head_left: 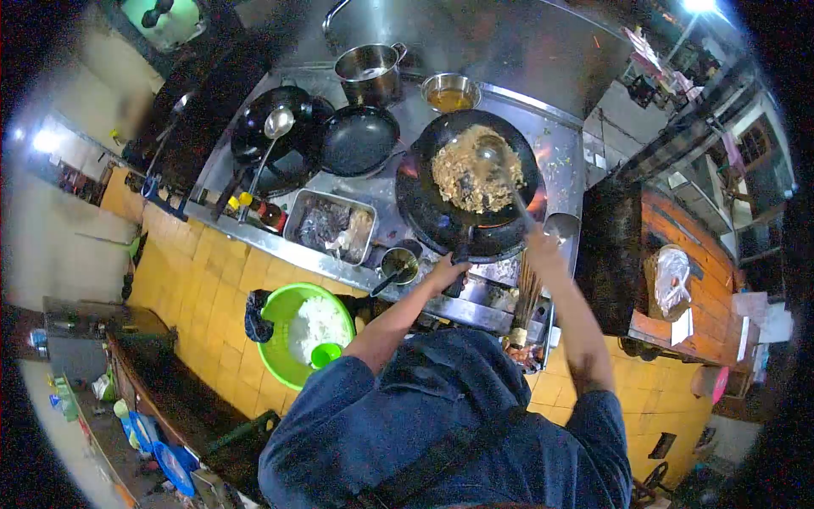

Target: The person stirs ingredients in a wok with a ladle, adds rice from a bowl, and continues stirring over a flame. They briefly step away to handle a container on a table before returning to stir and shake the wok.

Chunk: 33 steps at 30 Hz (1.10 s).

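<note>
A black wok [437, 140] tilts over the burner, with flames at its right side. Brown fried food [462, 178] fills its middle. My left hand [447, 273] is closed around the wok's handle. My right hand [547, 250], slightly blurred, grips the handle of a metal ladle [490, 151], whose bowl rests in the food. Behind the wok stands a metal bowl of yellowish liquid [451, 95]. A small pot with a dark-handled utensil [398, 265] sits left of my left hand.
Left on the counter are a rectangular tray [332, 225], black pans [360, 140] and a steel pot [370, 75]. A green basket of white rice [280, 348] stands below the counter's edge. A bamboo brush [524, 310] is near my right forearm. A wooden table [678, 229] stands right.
</note>
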Each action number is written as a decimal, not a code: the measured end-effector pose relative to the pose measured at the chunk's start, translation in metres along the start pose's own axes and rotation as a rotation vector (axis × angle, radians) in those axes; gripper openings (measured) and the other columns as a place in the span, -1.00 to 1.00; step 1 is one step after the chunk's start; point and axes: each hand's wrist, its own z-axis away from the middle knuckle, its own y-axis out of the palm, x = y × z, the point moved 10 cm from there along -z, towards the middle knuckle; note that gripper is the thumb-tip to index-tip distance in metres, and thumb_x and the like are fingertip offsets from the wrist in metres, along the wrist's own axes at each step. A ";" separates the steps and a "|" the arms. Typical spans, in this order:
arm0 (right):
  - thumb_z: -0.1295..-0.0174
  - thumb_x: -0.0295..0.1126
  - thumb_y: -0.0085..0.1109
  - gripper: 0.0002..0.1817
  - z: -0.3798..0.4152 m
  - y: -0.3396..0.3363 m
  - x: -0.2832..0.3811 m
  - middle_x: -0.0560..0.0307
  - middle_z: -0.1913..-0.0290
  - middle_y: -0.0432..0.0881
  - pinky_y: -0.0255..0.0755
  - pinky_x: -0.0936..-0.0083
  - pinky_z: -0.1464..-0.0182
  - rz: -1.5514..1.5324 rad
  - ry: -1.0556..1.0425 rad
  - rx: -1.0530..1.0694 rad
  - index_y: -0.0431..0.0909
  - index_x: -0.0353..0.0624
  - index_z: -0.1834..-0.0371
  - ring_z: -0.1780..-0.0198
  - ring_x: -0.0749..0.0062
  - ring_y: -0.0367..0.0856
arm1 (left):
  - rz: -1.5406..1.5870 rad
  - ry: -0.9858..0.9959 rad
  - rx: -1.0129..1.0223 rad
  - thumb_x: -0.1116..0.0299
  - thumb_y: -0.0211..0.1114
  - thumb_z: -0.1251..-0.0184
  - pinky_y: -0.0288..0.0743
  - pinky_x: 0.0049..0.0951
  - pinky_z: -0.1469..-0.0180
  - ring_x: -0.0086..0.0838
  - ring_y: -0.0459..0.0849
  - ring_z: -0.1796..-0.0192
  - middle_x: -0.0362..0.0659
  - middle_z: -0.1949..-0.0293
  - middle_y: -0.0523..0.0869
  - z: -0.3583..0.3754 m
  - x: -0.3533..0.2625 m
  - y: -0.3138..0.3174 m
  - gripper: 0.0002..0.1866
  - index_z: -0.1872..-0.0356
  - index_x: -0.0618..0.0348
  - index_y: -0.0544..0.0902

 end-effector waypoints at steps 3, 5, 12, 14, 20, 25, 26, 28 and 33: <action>-0.24 -0.18 -0.16 -0.61 -0.019 0.039 0.002 -0.23 0.21 0.54 0.44 0.23 0.21 -0.092 0.019 -0.094 0.43 -0.30 0.09 0.20 -0.02 0.55 | 0.025 -0.073 -0.042 0.41 0.20 -0.11 0.43 -0.45 0.63 -0.48 0.47 0.67 -0.18 0.62 0.49 0.010 -0.004 0.002 -0.80 0.31 0.20 0.38; -0.24 -0.19 -0.18 -0.64 -0.005 -0.014 -0.019 -0.21 0.22 0.54 0.45 0.26 0.25 -0.102 0.050 0.083 0.44 -0.25 0.11 0.21 0.01 0.56 | 0.059 -0.086 -0.023 0.41 0.20 -0.11 0.43 -0.46 0.63 -0.48 0.47 0.67 -0.18 0.62 0.49 0.011 -0.004 0.001 -0.81 0.32 0.20 0.39; -0.24 -0.12 -0.21 -0.61 -0.032 0.068 -0.015 -0.31 0.38 0.54 0.40 0.01 0.29 0.001 0.043 -0.076 0.29 -0.18 0.02 0.30 -0.18 0.55 | 0.067 -0.225 -0.070 0.31 0.18 -0.15 0.42 -0.47 0.61 -0.52 0.47 0.63 -0.19 0.58 0.53 0.009 0.003 0.011 -0.83 0.39 0.21 0.49; -0.23 -0.09 -0.20 -0.59 0.004 0.038 -0.004 -0.28 0.42 0.55 0.39 -0.02 0.27 0.031 -0.163 -0.164 0.27 -0.03 -0.08 0.32 -0.17 0.55 | 0.253 -0.279 -0.247 0.28 0.16 -0.17 0.40 -0.43 0.56 -0.51 0.44 0.61 -0.19 0.61 0.50 0.059 -0.045 0.052 -0.81 0.47 0.21 0.48; -0.12 -0.27 -0.02 -0.51 0.101 -0.059 -0.003 -0.08 0.59 0.51 0.46 0.27 0.46 0.354 -0.055 -0.084 0.24 0.09 -0.18 0.53 0.04 0.55 | 0.566 -0.472 0.155 0.27 0.12 -0.20 0.45 -0.50 0.51 -0.49 0.48 0.62 -0.21 0.63 0.49 0.122 -0.099 0.116 -0.78 0.53 0.19 0.42; -0.11 -0.44 -0.12 -0.53 0.131 -0.067 0.010 -0.05 0.64 0.47 0.43 0.26 0.54 0.298 -0.140 -0.231 0.30 0.10 -0.16 0.60 0.08 0.52 | 0.415 -0.473 -0.104 0.22 0.23 -0.09 0.47 -0.40 0.45 -0.42 0.55 0.53 -0.19 0.53 0.56 0.120 -0.065 0.077 -0.80 0.43 0.12 0.48; -0.10 -0.49 -0.17 -0.50 0.132 -0.063 0.012 -0.09 0.60 0.47 0.44 0.27 0.52 0.320 -0.098 -0.158 0.28 0.09 -0.18 0.58 0.06 0.52 | 0.389 -0.462 -0.028 0.24 0.21 -0.10 0.47 -0.40 0.47 -0.42 0.55 0.54 -0.19 0.55 0.56 0.135 -0.062 0.093 -0.81 0.43 0.13 0.49; -0.05 -0.56 -0.15 -0.44 0.134 -0.056 0.016 -0.12 0.57 0.48 0.45 0.28 0.50 0.239 -0.087 -0.217 0.27 0.09 -0.19 0.56 0.08 0.53 | 0.335 -0.429 0.120 0.26 0.16 -0.14 0.46 -0.38 0.51 -0.42 0.57 0.55 -0.19 0.59 0.56 0.166 -0.058 0.122 -0.82 0.43 0.15 0.52; 0.01 -0.55 -0.08 -0.38 0.127 -0.030 0.002 -0.14 0.51 0.50 0.46 0.28 0.48 0.103 0.007 -0.159 0.21 0.11 -0.22 0.50 0.08 0.56 | 0.291 -0.358 -0.016 0.27 0.13 -0.18 0.43 -0.49 0.57 -0.51 0.46 0.69 -0.23 0.69 0.49 0.088 -0.058 0.061 -0.80 0.53 0.17 0.48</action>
